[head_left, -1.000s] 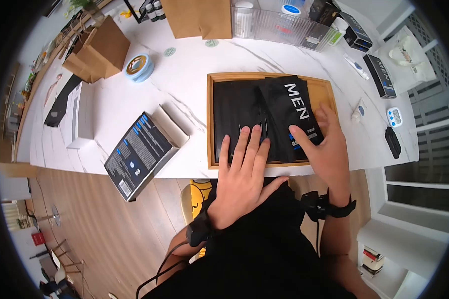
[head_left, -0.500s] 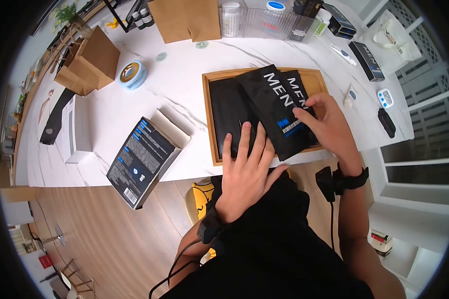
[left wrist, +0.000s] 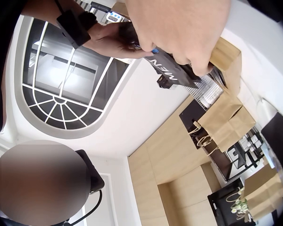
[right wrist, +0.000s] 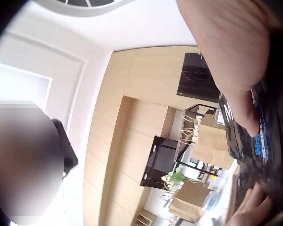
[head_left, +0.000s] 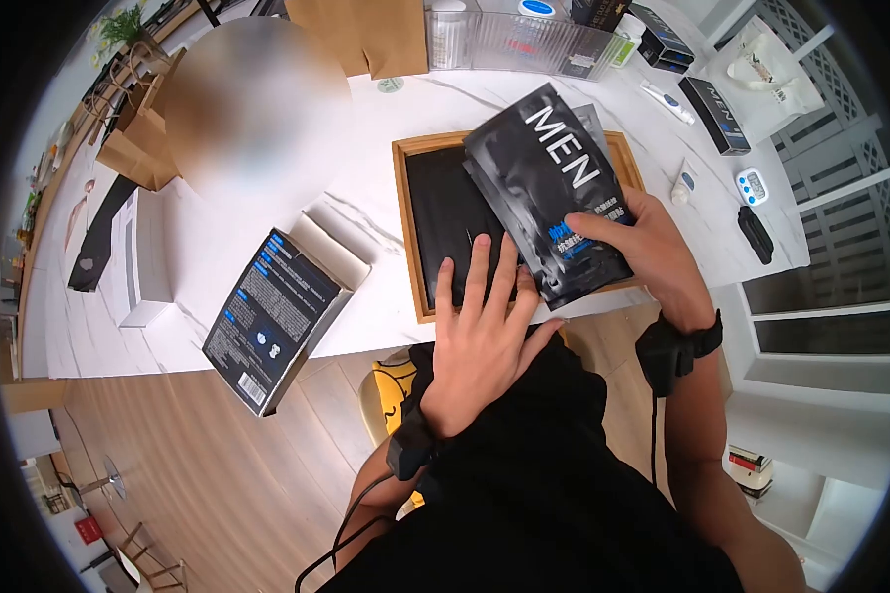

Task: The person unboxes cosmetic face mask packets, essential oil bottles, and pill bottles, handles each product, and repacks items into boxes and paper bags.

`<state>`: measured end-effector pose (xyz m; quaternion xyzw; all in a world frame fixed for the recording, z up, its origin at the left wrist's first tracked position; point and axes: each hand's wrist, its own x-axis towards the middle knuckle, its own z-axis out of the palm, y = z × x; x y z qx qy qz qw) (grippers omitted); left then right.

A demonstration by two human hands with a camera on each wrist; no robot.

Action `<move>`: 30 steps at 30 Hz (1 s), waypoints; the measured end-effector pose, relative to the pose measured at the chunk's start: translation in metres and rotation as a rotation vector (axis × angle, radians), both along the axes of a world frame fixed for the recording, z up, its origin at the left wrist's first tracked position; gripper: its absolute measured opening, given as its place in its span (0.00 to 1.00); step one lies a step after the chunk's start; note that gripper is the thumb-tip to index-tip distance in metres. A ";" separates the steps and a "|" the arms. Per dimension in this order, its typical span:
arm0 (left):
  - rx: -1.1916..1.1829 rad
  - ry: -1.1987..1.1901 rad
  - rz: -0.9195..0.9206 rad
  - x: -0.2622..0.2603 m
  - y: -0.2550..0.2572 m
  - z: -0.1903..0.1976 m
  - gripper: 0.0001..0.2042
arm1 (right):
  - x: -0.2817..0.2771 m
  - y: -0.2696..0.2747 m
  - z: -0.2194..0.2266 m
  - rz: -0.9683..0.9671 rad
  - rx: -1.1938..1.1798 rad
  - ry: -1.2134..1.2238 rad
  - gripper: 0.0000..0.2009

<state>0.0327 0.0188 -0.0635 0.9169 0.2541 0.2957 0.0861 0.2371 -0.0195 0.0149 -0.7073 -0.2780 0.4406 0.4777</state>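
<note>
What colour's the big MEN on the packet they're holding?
White letters on the black packet, clearest in the head view.

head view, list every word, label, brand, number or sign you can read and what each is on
"MEN": black packet in the right hand
"MEN": closed dark box at the right of the table
Too small or blurred to read: the blue and pale characters lower on the packet; fine print and barcode on the open box; the display of the white-and-blue device; the round sticker
</note>
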 end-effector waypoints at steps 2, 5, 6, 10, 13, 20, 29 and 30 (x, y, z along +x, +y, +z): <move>-0.009 0.006 0.009 0.001 -0.001 -0.001 0.27 | 0.002 0.000 -0.001 0.025 0.109 -0.115 0.17; 0.000 -0.002 0.016 0.001 -0.002 -0.001 0.26 | 0.000 0.001 0.002 -0.018 0.138 -0.152 0.17; 0.002 0.003 0.019 0.002 -0.002 -0.001 0.25 | -0.001 0.001 0.003 -0.017 0.136 -0.149 0.17; 0.014 0.005 0.020 0.002 -0.002 -0.001 0.25 | 0.004 0.004 -0.004 -0.045 0.181 -0.016 0.21; -0.005 -0.028 0.001 0.002 -0.001 -0.004 0.28 | 0.005 0.000 -0.013 -0.087 0.289 -0.007 0.24; -0.360 -0.366 -0.033 0.007 -0.015 0.045 0.39 | 0.022 -0.023 -0.039 -0.366 0.760 -0.388 0.27; -0.807 -0.758 -0.320 0.100 -0.021 0.034 0.44 | 0.023 -0.058 -0.044 -0.126 0.491 -0.336 0.14; -0.797 -0.732 -0.307 0.101 -0.024 0.032 0.44 | 0.021 -0.058 -0.042 -0.096 0.535 -0.387 0.15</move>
